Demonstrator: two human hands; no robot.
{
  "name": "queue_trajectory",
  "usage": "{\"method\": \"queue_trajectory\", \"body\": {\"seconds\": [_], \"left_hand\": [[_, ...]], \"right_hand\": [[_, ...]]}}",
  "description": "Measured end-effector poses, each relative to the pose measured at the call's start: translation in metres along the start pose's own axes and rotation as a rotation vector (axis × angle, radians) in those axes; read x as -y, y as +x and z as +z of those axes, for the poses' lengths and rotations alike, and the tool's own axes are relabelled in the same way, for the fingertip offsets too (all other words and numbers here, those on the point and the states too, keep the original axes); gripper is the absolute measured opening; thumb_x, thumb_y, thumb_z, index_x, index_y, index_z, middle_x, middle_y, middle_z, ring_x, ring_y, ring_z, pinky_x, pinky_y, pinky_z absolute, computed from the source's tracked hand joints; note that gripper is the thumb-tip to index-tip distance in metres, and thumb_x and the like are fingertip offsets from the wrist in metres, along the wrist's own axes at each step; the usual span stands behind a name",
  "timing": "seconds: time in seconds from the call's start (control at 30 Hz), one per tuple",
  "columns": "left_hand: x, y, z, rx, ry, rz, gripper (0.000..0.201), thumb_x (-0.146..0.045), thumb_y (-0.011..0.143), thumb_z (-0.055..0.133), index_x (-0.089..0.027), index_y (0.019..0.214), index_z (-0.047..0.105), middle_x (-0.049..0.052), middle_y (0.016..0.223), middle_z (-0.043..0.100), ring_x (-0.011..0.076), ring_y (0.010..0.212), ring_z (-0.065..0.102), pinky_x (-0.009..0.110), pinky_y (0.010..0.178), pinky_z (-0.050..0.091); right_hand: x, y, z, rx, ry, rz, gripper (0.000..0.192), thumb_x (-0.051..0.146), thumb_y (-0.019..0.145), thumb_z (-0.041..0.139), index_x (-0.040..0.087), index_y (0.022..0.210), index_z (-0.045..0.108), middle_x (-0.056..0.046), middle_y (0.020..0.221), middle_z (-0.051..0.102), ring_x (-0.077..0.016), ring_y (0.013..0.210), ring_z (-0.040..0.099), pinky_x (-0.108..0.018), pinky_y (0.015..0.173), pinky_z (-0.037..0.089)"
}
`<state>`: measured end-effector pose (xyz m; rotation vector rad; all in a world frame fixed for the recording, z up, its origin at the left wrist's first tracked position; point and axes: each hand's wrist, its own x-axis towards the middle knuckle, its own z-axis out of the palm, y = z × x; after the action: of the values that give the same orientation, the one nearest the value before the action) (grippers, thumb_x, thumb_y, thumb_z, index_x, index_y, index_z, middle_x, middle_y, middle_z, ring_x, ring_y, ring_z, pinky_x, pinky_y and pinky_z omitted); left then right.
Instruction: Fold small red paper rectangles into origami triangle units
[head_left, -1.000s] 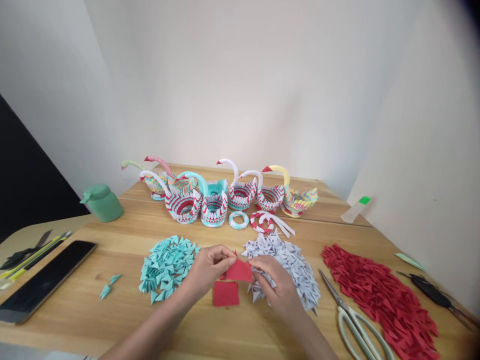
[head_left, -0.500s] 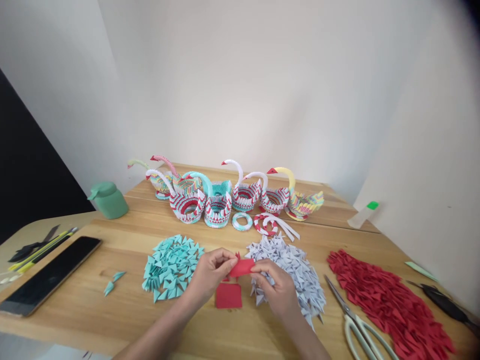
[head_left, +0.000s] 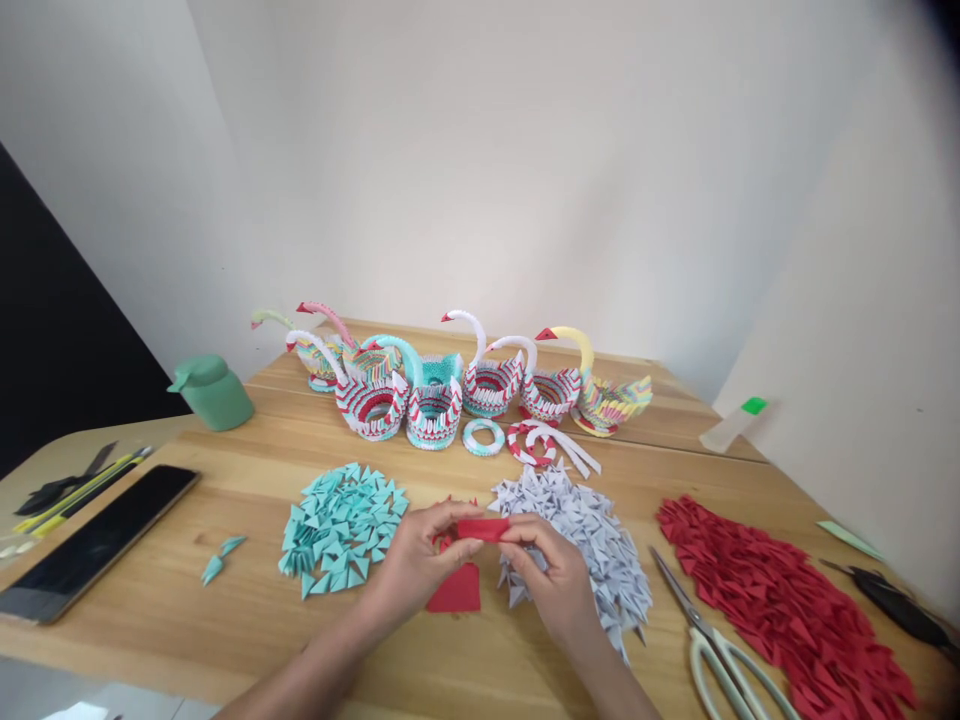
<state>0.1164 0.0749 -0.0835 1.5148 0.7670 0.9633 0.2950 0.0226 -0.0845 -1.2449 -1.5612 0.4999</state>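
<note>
A small strip of red paper (head_left: 482,529) is stretched level between my two hands above the table. My left hand (head_left: 424,550) pinches its left end between thumb and fingers, and my right hand (head_left: 551,570) pinches the right end. Below the left fingertips lies a stack of red paper rectangles (head_left: 454,590), partly hidden. Behind that hand a few folded red pieces (head_left: 442,541) show. To the left is a heap of turquoise folded paper triangles (head_left: 345,525); pale grey-lilac triangles (head_left: 585,550) are heaped behind and beside my right hand.
Several paper swans (head_left: 435,400) stand at the back, with paper rings (head_left: 484,437) before them. Scissors (head_left: 709,635) and a heap of red triangles (head_left: 780,600) lie right. A phone (head_left: 97,540) and a green lidded container (head_left: 213,393) are left.
The red paper in my hands has turned from a broader face to a narrower, level strip. My left fingers now wrap further around its left end. The view has shifted slightly.
</note>
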Motion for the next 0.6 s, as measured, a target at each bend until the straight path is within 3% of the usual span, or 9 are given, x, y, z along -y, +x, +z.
{"method": "queue_trajectory", "body": {"seconds": [0.13,0.23,0.6], "left_hand": [[0.0035,0.0,0.0027,0.018,-0.08,-0.001,0.025,-0.022,0.075,0.068,-0.018,0.1,0.07,0.008,0.1,0.072,0.0221,0.091,0.067,0.031,0.083,0.052],[0.0057,0.0,0.004,0.014,-0.112,-0.036,0.025,-0.022,0.075,0.068,-0.017,0.099,0.069,0.009,0.099,0.072,0.023,0.09,0.068,0.031,0.078,0.055],[0.0062,0.0008,0.0061,0.023,-0.166,-0.084,0.027,-0.024,0.075,0.069,-0.015,0.1,0.066,0.01,0.099,0.073,0.0242,0.091,0.069,0.035,0.08,0.056]], "right_hand": [[-0.0047,-0.0026,0.0018,-0.034,0.038,0.119,0.009,0.028,0.082,0.061,0.02,0.084,0.065,-0.005,0.085,0.068,-0.0183,0.076,0.064,-0.028,0.069,0.051],[-0.0071,-0.0044,0.002,-0.034,0.059,0.203,0.021,0.03,0.08,0.063,0.02,0.098,0.064,-0.004,0.083,0.07,-0.0182,0.074,0.065,-0.028,0.069,0.052],[-0.0036,-0.0021,0.0014,-0.006,-0.034,0.126,0.017,0.03,0.084,0.059,0.021,0.093,0.069,-0.003,0.078,0.068,-0.0165,0.068,0.064,-0.025,0.064,0.051]]}}
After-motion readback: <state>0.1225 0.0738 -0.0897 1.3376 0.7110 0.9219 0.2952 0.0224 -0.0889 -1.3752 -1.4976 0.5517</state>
